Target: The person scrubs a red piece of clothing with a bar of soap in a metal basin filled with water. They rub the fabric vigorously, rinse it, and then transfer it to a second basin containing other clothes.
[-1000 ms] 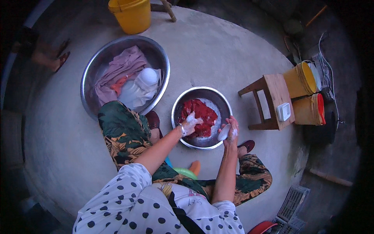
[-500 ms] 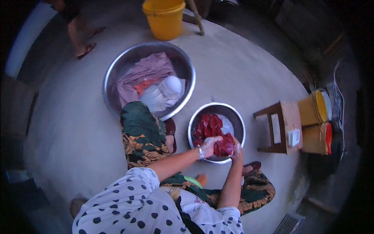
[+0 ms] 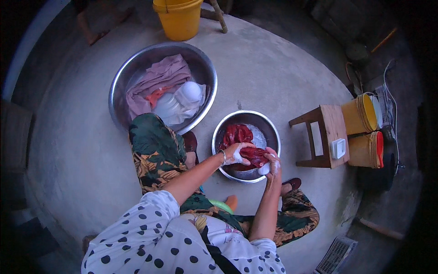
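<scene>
2 hands (image 3: 235,154) half-curled around red cloth (image 3: 256,156), white piece (image 3: 263,169) against the right, small basin (image 3: 272,132) below, larger basin (image 3: 201,64) holding laundry (image 3: 165,75)

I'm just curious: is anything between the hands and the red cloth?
Nothing visible: the left hand and right hand both touch the red cloth, with a white piece at the right palm.

A yellow bucket (image 3: 179,23) stands ahead; a wooden stool (image 3: 332,122) stands rightward.
</scene>
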`<state>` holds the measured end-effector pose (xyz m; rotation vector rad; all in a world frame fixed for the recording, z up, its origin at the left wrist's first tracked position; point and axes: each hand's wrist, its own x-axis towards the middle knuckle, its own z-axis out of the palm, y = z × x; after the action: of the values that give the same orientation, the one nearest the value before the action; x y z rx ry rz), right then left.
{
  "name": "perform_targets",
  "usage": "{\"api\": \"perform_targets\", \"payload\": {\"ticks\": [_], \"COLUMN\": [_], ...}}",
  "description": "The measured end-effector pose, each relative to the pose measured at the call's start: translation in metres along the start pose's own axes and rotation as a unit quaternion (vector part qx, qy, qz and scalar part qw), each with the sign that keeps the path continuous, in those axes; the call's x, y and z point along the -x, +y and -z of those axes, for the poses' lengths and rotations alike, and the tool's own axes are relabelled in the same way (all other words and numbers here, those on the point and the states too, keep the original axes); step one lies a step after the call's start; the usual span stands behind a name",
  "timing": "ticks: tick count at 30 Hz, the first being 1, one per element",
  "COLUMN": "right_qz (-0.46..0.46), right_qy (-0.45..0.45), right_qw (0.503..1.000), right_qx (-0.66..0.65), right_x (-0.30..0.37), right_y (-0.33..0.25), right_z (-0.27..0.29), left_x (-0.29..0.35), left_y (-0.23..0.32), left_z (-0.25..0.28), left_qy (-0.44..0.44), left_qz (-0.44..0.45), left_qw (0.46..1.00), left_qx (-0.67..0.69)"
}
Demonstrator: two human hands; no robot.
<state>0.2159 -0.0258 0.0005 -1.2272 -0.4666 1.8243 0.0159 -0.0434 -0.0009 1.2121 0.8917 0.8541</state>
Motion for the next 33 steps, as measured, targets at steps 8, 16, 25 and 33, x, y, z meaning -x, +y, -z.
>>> {"api": "perform_targets", "payload": {"ticks": [8,16,25,33], "right_qz": [-0.009,0.333,0.218,0.052], "right_qy": [0.146,0.135,0.139,0.038], "right_qw": [0.989,0.646,0.695,0.998], "right_qx": [0.011,0.674,0.671,-0.004], "right_x": [-0.012,0.022,0.016,-0.012], "right_y": [0.017,0.024,0.028,0.032], "right_z": [0.012,-0.084,-0.062,-0.014], "left_x": [0.002,0.002,0.013,0.01], "left_y": [-0.022,-0.041,-0.071,-0.04], "left_z": [-0.012,-0.055,-0.072,-0.037], "left_qy": [0.08,0.037,0.149,0.113], "left_qz": [0.032,0.103,0.075,0.022], "left_qw": [0.981,0.768,0.808,0.941], "left_qx": [0.176,0.631,0.565,0.318]}}
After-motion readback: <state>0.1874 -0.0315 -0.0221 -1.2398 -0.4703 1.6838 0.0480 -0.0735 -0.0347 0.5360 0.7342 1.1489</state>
